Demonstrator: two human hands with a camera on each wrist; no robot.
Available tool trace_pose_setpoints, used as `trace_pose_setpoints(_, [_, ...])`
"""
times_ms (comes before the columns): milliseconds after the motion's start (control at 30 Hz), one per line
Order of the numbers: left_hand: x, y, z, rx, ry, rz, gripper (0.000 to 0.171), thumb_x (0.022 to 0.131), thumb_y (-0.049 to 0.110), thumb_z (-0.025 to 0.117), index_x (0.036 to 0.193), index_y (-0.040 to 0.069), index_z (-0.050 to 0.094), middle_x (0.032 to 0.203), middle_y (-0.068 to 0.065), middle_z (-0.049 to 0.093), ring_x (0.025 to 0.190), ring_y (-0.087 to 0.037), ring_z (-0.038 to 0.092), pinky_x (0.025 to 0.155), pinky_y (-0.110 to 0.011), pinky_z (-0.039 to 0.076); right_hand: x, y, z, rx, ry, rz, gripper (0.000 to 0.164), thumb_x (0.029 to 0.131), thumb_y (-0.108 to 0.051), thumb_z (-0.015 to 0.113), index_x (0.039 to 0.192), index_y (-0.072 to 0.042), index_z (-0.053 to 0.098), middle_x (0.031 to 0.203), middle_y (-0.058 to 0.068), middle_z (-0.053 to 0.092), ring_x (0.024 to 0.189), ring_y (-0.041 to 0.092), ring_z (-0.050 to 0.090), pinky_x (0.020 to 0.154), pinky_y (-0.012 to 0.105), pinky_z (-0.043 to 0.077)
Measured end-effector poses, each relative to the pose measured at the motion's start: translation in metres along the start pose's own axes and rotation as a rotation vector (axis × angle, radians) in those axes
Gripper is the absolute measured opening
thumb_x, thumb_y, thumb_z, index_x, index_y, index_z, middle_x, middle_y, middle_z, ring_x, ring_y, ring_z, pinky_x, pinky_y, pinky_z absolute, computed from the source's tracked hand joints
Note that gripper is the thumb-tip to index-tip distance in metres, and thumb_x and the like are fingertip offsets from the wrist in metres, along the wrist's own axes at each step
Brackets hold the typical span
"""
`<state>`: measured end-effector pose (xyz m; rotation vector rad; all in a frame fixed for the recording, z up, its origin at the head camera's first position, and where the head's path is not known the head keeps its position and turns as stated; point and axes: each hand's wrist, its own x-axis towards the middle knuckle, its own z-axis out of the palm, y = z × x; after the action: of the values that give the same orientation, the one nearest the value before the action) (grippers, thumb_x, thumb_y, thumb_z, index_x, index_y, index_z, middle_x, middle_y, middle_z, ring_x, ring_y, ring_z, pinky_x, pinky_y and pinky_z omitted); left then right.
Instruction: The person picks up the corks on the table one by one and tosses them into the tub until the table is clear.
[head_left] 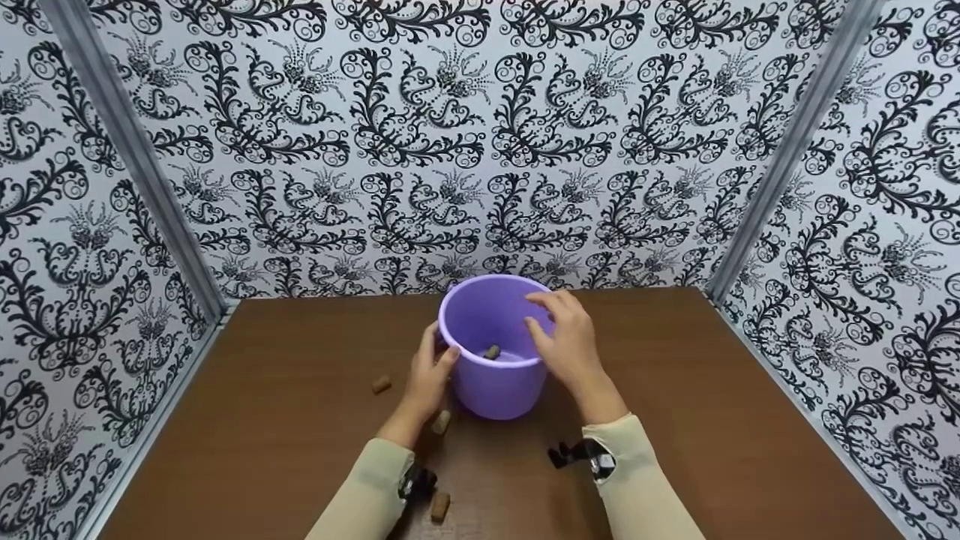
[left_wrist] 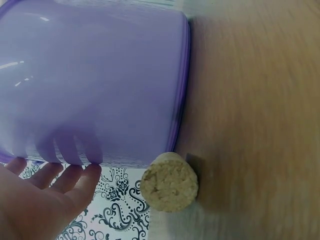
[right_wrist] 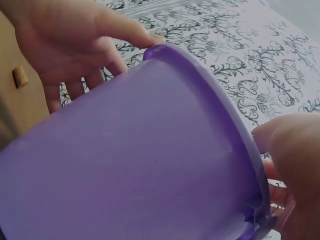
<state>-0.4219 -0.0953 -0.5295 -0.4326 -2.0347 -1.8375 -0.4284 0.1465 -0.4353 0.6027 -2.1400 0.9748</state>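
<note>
A purple plastic bucket (head_left: pixel 499 390) stands upright on the brown table, with one cork (head_left: pixel 491 351) visible on its floor. At its left side my left hand (head_left: pixel 429 375) holds it, thumb at the rim and fingers spread along the outer wall. Over the right rim, my right hand (head_left: pixel 574 341) reaches with loosely bent thumb and forefinger above the opening; nothing shows between them. Seen from the right wrist, that hand (right_wrist: pixel 300 165) is right at the rim. Beside the bucket's base lies another cork (left_wrist: pixel 169 182), close to my left hand in the left wrist view.
Two more corks lie on the table (head_left: pixel 285 442): one cork (head_left: pixel 382 384) left of my left hand, another cork (head_left: pixel 440 507) near the front by my left sleeve. Patterned walls (head_left: pixel 450 150) enclose the back and both sides. Black wrist mounts (head_left: pixel 581 454) stick out from the sleeves.
</note>
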Motion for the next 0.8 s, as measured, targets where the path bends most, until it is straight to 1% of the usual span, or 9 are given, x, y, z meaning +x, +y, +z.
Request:
trace_pose_setpoints(100, [-0.002, 0.0, 0.0, 0.009, 0.001, -0.001, 0.06, 0.103, 0.022, 0.061, 0.158, 0.002, 0.044, 0.15, -0.029, 0.057, 0.136, -0.054, 0.055, 0.118, -0.057, 0.047, -0.007, 0.003, -0.004, 0.063, 0.092, 0.059, 0.029, 0.086, 0.001, 0.079, 0.115, -0.003, 0.077, 0.108, 0.013, 0.073, 0.097, 0.027, 0.069, 0.088, 0.039, 0.064])
trace_pose_setpoints(200, [-0.003, 0.001, 0.0, 0.002, 0.004, 0.0, 0.061, 0.103, 0.022, 0.062, 0.157, 0.002, 0.044, 0.15, -0.03, 0.057, 0.135, -0.053, 0.055, 0.118, -0.058, 0.046, -0.009, 0.01, -0.008, 0.131, 0.176, 0.161, 0.028, 0.088, 0.004, 0.076, 0.116, -0.001, 0.076, 0.111, 0.015, 0.073, 0.099, 0.03, 0.069, 0.091, 0.031, 0.061])
trace_pose_setpoints(333, [-0.003, 0.0, 0.0, -0.002, 0.008, 0.012, 0.062, 0.102, 0.021, 0.062, 0.157, 0.001, 0.044, 0.15, -0.032, 0.056, 0.135, -0.054, 0.056, 0.118, -0.062, 0.045, -0.01, 0.016, -0.014, 0.278, 0.228, 0.303, 0.028, 0.095, 0.003, 0.069, 0.123, 0.002, 0.071, 0.118, 0.021, 0.071, 0.11, 0.035, 0.068, 0.1, 0.026, 0.058])
trace_pose_setpoints(433, [-0.004, 0.001, -0.001, 0.005, 0.018, 0.013, 0.062, 0.101, 0.018, 0.062, 0.157, -0.001, 0.043, 0.149, -0.032, 0.057, 0.133, -0.054, 0.057, 0.117, -0.063, 0.046, -0.011, 0.023, -0.017, 0.373, 0.194, 0.362, 0.032, 0.099, -0.002, 0.065, 0.131, 0.002, 0.067, 0.129, 0.024, 0.069, 0.121, 0.04, 0.066, 0.108, 0.029, 0.056])
trace_pose_setpoints(500, [-0.005, 0.001, -0.001, 0.008, 0.028, 0.013, 0.061, 0.101, 0.015, 0.06, 0.157, -0.002, 0.043, 0.149, -0.033, 0.056, 0.133, -0.055, 0.057, 0.116, -0.064, 0.046, -0.013, 0.032, -0.015, 0.418, 0.154, 0.385, 0.036, 0.101, -0.004, 0.064, 0.137, 0.001, 0.065, 0.137, 0.025, 0.067, 0.128, 0.043, 0.064, 0.11, 0.028, 0.054])
trace_pose_setpoints(600, [-0.004, 0.001, 0.0, 0.008, 0.027, 0.007, 0.06, 0.102, 0.011, 0.058, 0.156, -0.006, 0.041, 0.148, -0.036, 0.054, 0.133, -0.058, 0.054, 0.116, -0.067, 0.044, -0.017, 0.046, -0.011, 0.473, 0.095, 0.427, 0.041, 0.104, -0.006, 0.06, 0.145, 0.0, 0.06, 0.144, 0.027, 0.062, 0.135, 0.044, 0.061, 0.107, 0.022, 0.053])
trace_pose_setpoints(667, [-0.003, 0.001, 0.002, 0.004, 0.025, 0.004, 0.06, 0.102, 0.011, 0.057, 0.156, -0.008, 0.04, 0.148, -0.038, 0.053, 0.133, -0.06, 0.053, 0.116, -0.069, 0.043, -0.02, 0.054, -0.008, 0.532, 0.054, 0.455, 0.044, 0.106, -0.007, 0.057, 0.149, 0.002, 0.055, 0.148, 0.031, 0.058, 0.138, 0.046, 0.058, 0.105, 0.021, 0.053])
trace_pose_setpoints(733, [-0.002, 0.001, 0.002, 0.005, 0.011, 0.0, 0.06, 0.102, 0.012, 0.057, 0.157, -0.007, 0.04, 0.149, -0.038, 0.054, 0.135, -0.059, 0.053, 0.116, -0.068, 0.043, -0.021, 0.059, -0.005, 0.587, 0.022, 0.476, 0.047, 0.108, -0.008, 0.052, 0.153, 0.004, 0.05, 0.151, 0.033, 0.054, 0.138, 0.047, 0.056, 0.103, 0.027, 0.056])
trace_pose_setpoints(800, [0.0, 0.004, 0.002, 0.005, 0.002, 0.002, 0.06, 0.103, 0.016, 0.058, 0.158, -0.003, 0.041, 0.15, -0.035, 0.054, 0.137, -0.056, 0.054, 0.118, -0.065, 0.044, -0.021, 0.06, -0.002, 0.643, 0.0, 0.474, 0.05, 0.109, -0.01, 0.047, 0.156, 0.004, 0.044, 0.153, 0.035, 0.051, 0.138, 0.048, 0.054, 0.105, 0.035, 0.057])
